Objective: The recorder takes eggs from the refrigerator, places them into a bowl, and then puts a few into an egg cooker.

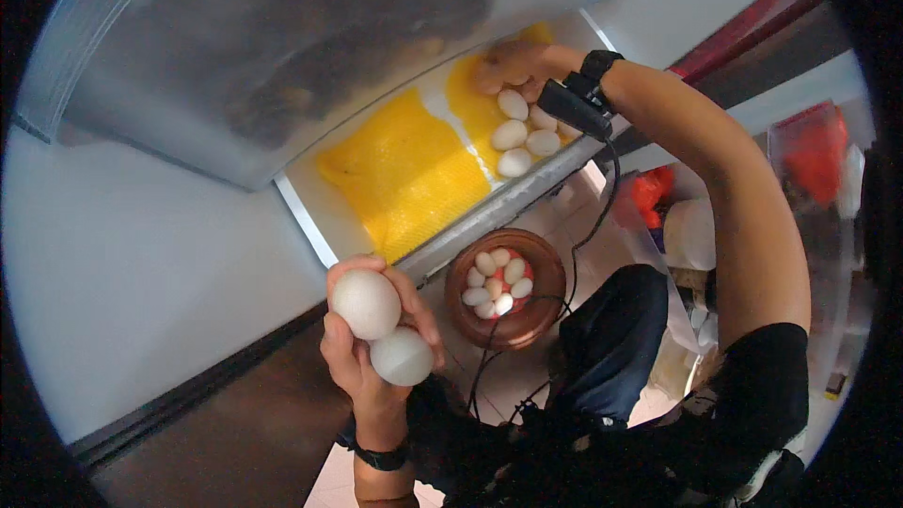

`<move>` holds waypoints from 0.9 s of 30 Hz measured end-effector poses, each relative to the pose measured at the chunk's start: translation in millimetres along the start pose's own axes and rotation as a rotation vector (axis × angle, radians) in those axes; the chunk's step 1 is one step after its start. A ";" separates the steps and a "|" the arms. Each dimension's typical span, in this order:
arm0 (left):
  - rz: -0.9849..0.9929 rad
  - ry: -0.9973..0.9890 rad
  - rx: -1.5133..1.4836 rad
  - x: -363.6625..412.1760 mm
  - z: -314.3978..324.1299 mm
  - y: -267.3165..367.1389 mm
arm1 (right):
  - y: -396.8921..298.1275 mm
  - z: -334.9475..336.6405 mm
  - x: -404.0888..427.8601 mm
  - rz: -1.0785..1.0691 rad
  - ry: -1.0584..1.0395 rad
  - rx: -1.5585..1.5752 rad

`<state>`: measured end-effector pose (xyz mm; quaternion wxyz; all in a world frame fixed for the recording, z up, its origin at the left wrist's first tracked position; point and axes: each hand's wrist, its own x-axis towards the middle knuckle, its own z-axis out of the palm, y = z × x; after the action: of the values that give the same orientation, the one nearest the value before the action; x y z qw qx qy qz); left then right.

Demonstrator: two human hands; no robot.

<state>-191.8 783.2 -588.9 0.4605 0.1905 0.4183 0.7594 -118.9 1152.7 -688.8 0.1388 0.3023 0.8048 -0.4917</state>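
My left hand point(347, 361) holds two pale eggs, a larger egg point(365, 303) and a second egg point(402, 356) just below it. My right hand point(513, 65) reaches into the far right part of an open white drawer point(302, 215). Its fingers are blurred and lie over or beside some eggs; whether they grip one is unclear. Several white eggs point(509, 135) lie in the drawer near that hand, on a yellow textured cloth point(465, 95). Another yellow textured cloth point(413, 176) covers the drawer's left and middle part.
Below the drawer, a round brown bowl point(455, 321) on the tiled floor holds several eggs point(485, 263). A black cable point(612, 187) hangs from the device on my right wrist. A translucent panel point(197, 106) stands behind the drawer. Red bags point(652, 190) lie at the right.
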 end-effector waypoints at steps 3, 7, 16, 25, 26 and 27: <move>0.002 -0.004 -0.005 -2.8 4.6 1.2 | -5.9 -4.6 -13.1 0.123 -0.027 0.082; 0.008 0.002 0.044 -10.6 6.2 2.9 | -33.7 12.2 -49.2 -0.011 -0.037 0.246; -0.081 0.050 -0.176 -15.2 7.8 -11.4 | -92.7 50.6 -195.8 -0.205 0.203 0.081; 0.032 -0.032 -0.162 -18.9 -39.8 -28.2 | -16.2 243.9 -177.7 0.002 -0.080 0.747; 0.000 -0.110 -0.256 -8.4 -16.2 -38.6 | 20.9 251.8 -184.1 0.103 0.041 0.811; -0.003 -0.128 -0.269 -8.7 -11.7 -40.8 | 55.6 283.1 -163.4 0.148 0.080 0.910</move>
<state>-173.3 779.6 -627.9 0.5089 0.1744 0.2827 0.7941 22.1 866.3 -778.4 -0.0044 0.4076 0.4881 -0.7717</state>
